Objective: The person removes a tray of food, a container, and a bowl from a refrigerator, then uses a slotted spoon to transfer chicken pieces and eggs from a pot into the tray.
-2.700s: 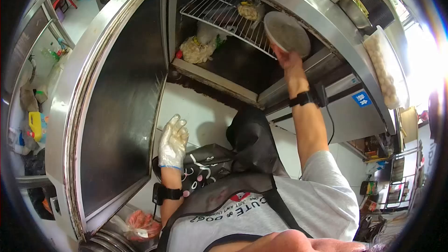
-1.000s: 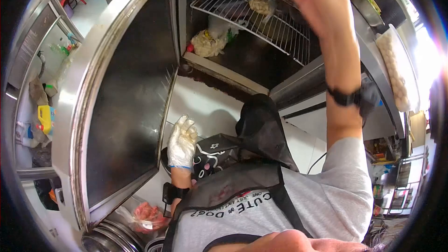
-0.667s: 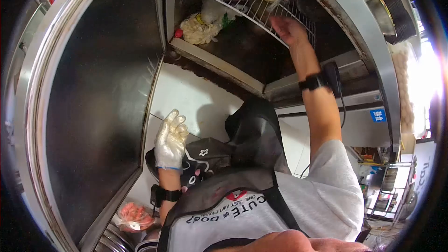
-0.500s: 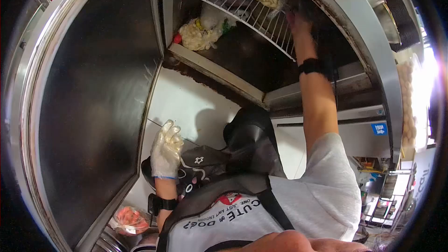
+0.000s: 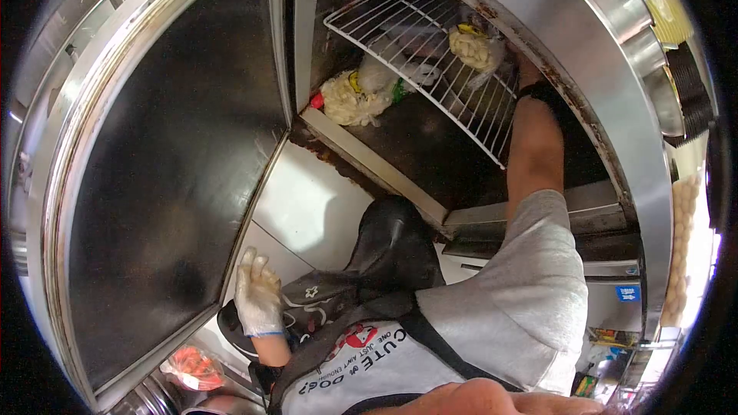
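Observation:
My right hand is deep in the open fridge cabinet, beside a clear bag of pale, chunky food on the white wire rack. A black band circles that wrist. Its fingers are hidden at the back, so their grip does not show. Low on the left, my left hand wears a clear plastic glove over what looks like a white one. Its fingers are loosely apart and hold nothing, near the open dark door.
Under the rack lies another bag of pale food with a red bit beside it. An orange-red bagged item sits at lower left. Metal containers stand at upper right. The cabinet frame has rusty edges.
My right arm has reached further into the cabinet, past the rack. My left hand has dropped slightly, still open. The whole view has shifted a little.

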Action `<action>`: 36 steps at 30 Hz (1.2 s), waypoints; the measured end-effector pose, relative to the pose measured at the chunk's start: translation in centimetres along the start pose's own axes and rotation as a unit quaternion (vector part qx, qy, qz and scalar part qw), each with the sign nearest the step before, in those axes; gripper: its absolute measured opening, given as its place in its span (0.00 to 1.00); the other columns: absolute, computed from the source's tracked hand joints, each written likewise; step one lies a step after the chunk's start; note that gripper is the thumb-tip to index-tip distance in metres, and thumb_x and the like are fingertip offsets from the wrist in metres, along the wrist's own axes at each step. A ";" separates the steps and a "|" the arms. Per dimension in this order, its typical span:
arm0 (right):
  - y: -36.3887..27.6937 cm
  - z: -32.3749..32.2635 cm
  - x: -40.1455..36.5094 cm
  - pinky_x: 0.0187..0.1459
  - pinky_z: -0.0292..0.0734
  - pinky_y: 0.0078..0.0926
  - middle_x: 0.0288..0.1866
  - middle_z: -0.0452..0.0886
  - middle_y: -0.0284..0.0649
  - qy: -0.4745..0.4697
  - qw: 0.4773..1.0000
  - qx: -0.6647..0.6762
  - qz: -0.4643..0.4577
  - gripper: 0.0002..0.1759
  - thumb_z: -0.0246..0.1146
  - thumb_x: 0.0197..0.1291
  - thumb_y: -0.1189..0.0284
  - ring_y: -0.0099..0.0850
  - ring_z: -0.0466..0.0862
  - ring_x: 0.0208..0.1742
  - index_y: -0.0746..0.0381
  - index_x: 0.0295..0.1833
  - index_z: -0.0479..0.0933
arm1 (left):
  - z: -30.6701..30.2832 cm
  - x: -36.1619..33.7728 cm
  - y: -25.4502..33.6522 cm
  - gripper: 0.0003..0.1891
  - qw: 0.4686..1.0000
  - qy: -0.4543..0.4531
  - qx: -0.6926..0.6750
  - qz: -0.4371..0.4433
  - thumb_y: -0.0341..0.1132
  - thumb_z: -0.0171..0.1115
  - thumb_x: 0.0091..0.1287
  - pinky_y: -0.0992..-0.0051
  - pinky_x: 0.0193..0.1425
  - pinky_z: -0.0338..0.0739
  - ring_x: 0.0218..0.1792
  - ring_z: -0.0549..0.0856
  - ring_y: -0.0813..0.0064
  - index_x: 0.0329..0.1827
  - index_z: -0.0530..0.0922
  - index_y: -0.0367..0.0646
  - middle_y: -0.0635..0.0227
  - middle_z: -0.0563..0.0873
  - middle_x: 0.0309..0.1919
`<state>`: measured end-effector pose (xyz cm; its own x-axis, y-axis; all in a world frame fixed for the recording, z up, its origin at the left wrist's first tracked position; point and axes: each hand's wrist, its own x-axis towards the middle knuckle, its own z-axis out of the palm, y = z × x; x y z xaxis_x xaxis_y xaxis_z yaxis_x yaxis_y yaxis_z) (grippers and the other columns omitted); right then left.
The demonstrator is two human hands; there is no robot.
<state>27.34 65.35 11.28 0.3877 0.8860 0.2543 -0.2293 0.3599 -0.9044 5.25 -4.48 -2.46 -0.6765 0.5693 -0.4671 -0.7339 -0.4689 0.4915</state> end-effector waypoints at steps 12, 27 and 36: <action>-0.1 -2.0 0.0 0.43 0.84 0.32 0.46 0.82 0.44 -0.003 0.993 -0.105 -0.052 0.15 0.58 0.70 0.74 0.36 0.84 0.41 0.73 0.56 0.73 | -0.6 -0.3 -0.5 0.24 1.000 0.027 0.006 0.006 0.43 0.56 0.76 0.77 0.45 0.81 0.49 0.83 0.72 0.67 0.71 0.36 0.61 0.83 0.52; -0.2 -3.9 0.7 0.42 0.83 0.30 0.44 0.83 0.43 0.003 0.963 -0.236 -0.130 0.15 0.59 0.68 0.74 0.35 0.84 0.40 0.71 0.56 0.74 | 0.9 -0.4 -1.7 0.25 0.999 0.036 0.008 0.018 0.43 0.56 0.75 0.75 0.49 0.80 0.47 0.82 0.70 0.67 0.70 0.33 0.57 0.83 0.50; -1.7 -3.2 -3.3 0.41 0.82 0.29 0.43 0.83 0.42 0.009 0.878 -0.376 -0.295 0.15 0.60 0.68 0.74 0.34 0.84 0.39 0.71 0.56 0.74 | -1.1 -0.9 -0.2 0.25 0.999 -0.021 -0.037 -0.019 0.43 0.56 0.76 0.75 0.42 0.79 0.40 0.80 0.70 0.67 0.70 0.34 0.58 0.83 0.48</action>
<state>29.26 60.88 10.85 0.2563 0.6028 0.7556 0.6683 0.4542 -0.5891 5.92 -5.63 -2.99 -0.6463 0.6141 -0.4529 -0.7624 -0.4942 0.4179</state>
